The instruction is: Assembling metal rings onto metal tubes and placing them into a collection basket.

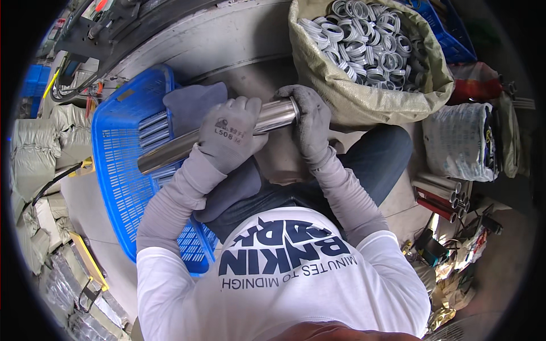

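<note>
A shiny metal tube lies across both hands, slanting from the blue basket up to the right. My left hand, in a grey glove, is closed round its middle. At the tube's right end my right hand, gloved too, is curled with its fingers over the rim. Whether that hand also has a ring in it is hidden. Under the tube's left part stands the blue plastic basket, with several more metal tubes lying in it. A grey-blue cloth hangs over the basket's inner side.
Ahead to the right stands a woven sack full of grey metal rings. A blue crate is behind it. At right lie a stuffed white bag and more tubes. Wrapped bundles line the left.
</note>
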`<control>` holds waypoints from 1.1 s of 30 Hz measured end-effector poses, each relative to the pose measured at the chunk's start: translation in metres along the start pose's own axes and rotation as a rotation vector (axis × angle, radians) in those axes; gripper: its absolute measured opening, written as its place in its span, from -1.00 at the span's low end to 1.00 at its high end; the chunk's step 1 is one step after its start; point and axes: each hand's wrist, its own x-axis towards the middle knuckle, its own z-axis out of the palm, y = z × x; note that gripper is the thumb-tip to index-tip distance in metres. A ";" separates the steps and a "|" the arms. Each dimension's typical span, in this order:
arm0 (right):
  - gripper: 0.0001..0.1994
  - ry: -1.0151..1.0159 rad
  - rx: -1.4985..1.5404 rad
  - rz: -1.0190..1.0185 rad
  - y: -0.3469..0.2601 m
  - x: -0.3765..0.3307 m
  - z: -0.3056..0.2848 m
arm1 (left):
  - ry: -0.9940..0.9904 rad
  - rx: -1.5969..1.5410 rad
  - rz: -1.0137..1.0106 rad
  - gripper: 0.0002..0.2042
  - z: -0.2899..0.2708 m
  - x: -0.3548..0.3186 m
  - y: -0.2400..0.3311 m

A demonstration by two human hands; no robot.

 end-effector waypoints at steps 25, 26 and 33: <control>-0.48 -0.083 -0.245 -0.124 -0.026 0.048 -0.052 | 0.960 -1.021 0.037 -0.65 -0.010 0.001 -0.032; -0.45 0.065 -0.258 -0.526 -0.006 0.053 -0.046 | 0.982 -1.367 0.040 -0.64 -0.031 0.009 -0.045; -0.52 0.048 -0.939 -0.043 0.044 0.190 -0.065 | 0.517 -0.819 -0.278 -0.58 -0.151 0.024 -0.033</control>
